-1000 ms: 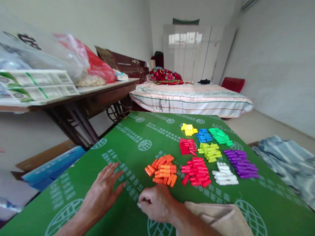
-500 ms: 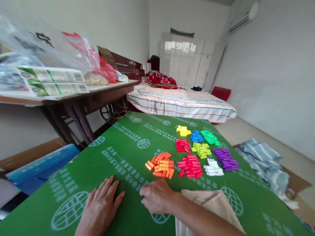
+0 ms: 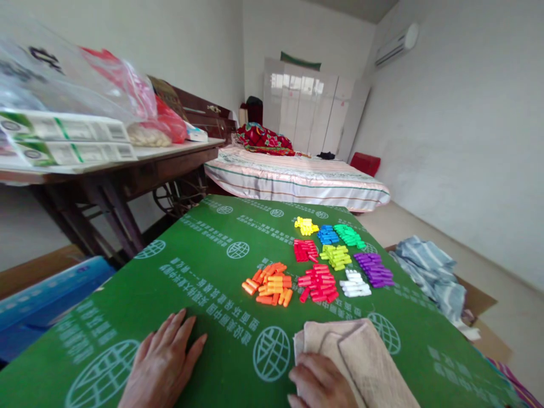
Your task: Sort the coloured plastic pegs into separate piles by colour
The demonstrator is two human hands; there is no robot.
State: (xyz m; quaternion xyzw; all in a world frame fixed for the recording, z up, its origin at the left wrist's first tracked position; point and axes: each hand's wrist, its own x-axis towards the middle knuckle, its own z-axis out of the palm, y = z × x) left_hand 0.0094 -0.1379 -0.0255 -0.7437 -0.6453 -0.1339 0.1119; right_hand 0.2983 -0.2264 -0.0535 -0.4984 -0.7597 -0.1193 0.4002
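My left hand (image 3: 164,362) lies flat on the green board (image 3: 191,289), fingers spread, holding nothing. At the near left corner of a folded beige cloth (image 3: 365,357), my right hand (image 3: 321,382) has its fingers curled against the fabric; its lower part is cut off by the frame. Beyond the hands are piles of small cap-like plastic pieces sorted by colour: orange (image 3: 270,283), pinkish red (image 3: 318,283), white (image 3: 355,283), purple (image 3: 374,269), yellow-green (image 3: 335,256), red (image 3: 305,250), blue (image 3: 328,234), green (image 3: 349,236) and yellow (image 3: 306,226).
To the left stands a table (image 3: 170,158) with tissue packs (image 3: 72,139) and plastic bags (image 3: 114,85). A bed (image 3: 297,175) is behind the board. Striped fabric (image 3: 429,277) lies at the right, and a blue box (image 3: 51,306) sits low at the left.
My right hand has moved right and nearer, from the bare board to the beige cloth. My left hand stays flat on the board. The whole view has shifted slightly.
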